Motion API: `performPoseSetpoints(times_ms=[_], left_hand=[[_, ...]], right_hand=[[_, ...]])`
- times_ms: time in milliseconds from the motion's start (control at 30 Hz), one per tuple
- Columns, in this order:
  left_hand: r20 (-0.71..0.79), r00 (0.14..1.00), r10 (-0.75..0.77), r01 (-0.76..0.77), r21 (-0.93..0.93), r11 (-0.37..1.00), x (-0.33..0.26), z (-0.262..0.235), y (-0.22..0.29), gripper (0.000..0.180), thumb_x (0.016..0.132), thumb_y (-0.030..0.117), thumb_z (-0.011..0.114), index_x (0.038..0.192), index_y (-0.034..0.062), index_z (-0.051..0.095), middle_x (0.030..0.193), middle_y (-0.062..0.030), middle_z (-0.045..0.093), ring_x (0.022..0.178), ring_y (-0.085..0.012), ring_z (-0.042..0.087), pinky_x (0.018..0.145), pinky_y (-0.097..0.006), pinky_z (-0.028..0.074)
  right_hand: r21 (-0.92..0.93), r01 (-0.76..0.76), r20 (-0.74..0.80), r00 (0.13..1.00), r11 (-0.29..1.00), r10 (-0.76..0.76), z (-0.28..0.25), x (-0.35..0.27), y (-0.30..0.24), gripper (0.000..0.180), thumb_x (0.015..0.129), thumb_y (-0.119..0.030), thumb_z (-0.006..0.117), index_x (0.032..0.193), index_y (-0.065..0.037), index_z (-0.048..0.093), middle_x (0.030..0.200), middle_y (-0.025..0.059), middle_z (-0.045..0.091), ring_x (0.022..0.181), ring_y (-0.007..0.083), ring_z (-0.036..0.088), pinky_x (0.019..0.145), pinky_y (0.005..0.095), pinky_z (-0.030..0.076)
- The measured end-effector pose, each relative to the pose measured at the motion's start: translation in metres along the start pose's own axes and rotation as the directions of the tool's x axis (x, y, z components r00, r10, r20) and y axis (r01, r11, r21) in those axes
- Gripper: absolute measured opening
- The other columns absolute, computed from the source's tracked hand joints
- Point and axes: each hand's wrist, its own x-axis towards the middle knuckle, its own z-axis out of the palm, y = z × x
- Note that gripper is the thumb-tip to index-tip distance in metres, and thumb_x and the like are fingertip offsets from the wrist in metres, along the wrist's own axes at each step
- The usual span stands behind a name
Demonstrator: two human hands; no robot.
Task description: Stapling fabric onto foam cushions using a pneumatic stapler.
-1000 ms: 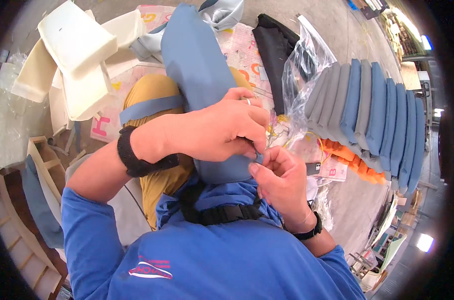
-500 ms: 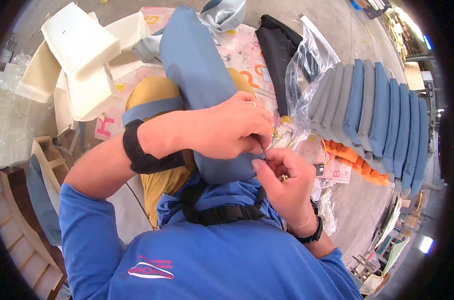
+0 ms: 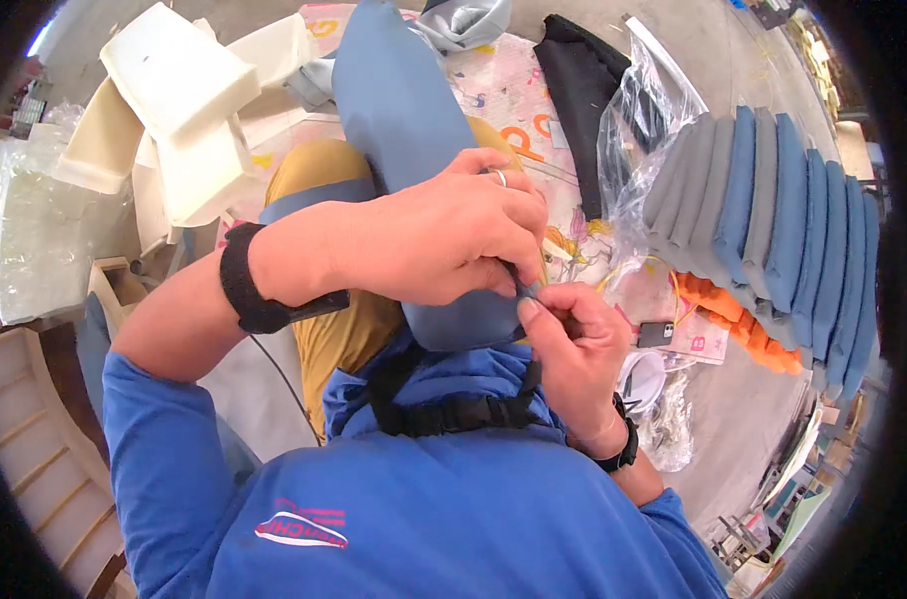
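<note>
A long blue fabric-covered cushion (image 3: 398, 110) lies lengthwise over my lap, its near end against my waist. My left hand (image 3: 443, 235) reaches across it from the left, closed, with thumb and fingers pinching at the cushion's right edge near that end. Meeting it there, my right hand (image 3: 578, 339) is also closed, thumb against forefinger on a small bit of the blue cover. The fingertips of both hands nearly touch. What exactly lies between them is mostly hidden. Over my left knee runs a blue fabric strip (image 3: 318, 197).
White foam blocks (image 3: 179, 75) are piled at the far left. A row of blue and grey cushions (image 3: 763, 215) stands at the right, beside orange material (image 3: 743, 319). Black fabric (image 3: 576, 115) and clear plastic film (image 3: 633, 150) lie between. A wooden frame (image 3: 39, 439) is at the lower left.
The view has shifted slightly, so the surroundings sit further right. Both hands stay at the cushion's edge, their fingertips now closer together.
</note>
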Motion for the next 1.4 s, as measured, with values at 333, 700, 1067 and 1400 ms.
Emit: performPoseSetpoints(times_ms=[333,700,1067,1400], left_hand=[[0.127,0.99,-0.065,0.069,-0.029,0.997,0.02,0.014,-0.003,0.012,0.075,0.001,0.066,0.084,0.009,0.062,0.09,-0.005,0.056,0.101,-0.0268,0.052,0.101,-0.044,0.029],[0.135,0.989,-0.066,0.07,-0.025,0.997,0.015,0.01,-0.001,0.012,0.075,0.005,0.068,0.086,0.0093,0.064,0.091,-0.0057,0.055,0.1,-0.0272,0.052,0.099,-0.045,0.031],[0.128,0.975,-0.18,0.163,0.133,0.978,-0.011,0.011,0.008,0.015,0.075,0.008,0.072,0.087,0.0133,0.063,0.1,-0.0016,0.057,0.111,-0.0223,0.054,0.109,-0.053,0.021],[0.066,0.979,-0.19,0.194,-0.061,0.979,-0.028,0.001,-0.008,0.016,0.076,0.001,0.069,0.082,0.0134,0.063,0.1,0.0018,0.061,0.108,-0.0201,0.057,0.112,-0.052,0.011]], right_hand=[[-0.156,0.024,0.11,0.994,0.987,-0.006,-0.019,0.005,0.003,0.014,0.08,-0.008,0.074,0.085,0.001,0.064,0.06,0.0017,0.054,0.053,0.0067,0.048,0.049,0.0239,0.04],[-0.045,-0.225,0.206,0.951,0.973,0.23,-0.017,0.016,0.005,0.013,0.084,-0.01,0.069,0.081,0.001,0.063,0.064,-0.0003,0.059,0.056,0.0029,0.049,0.049,0.0217,0.038],[0.024,-0.251,0.283,0.93,0.968,0.234,-0.003,0.013,0.009,0.011,0.086,-0.008,0.066,0.08,0.0,0.061,0.063,-0.0036,0.055,0.056,0.0015,0.045,0.049,0.0209,0.036],[-0.081,-0.165,0.303,0.935,0.983,0.182,0.01,0.018,0.011,0.01,0.084,-0.006,0.068,0.083,0.001,0.061,0.061,0.0016,0.056,0.051,0.004,0.044,0.046,0.0229,0.036]])
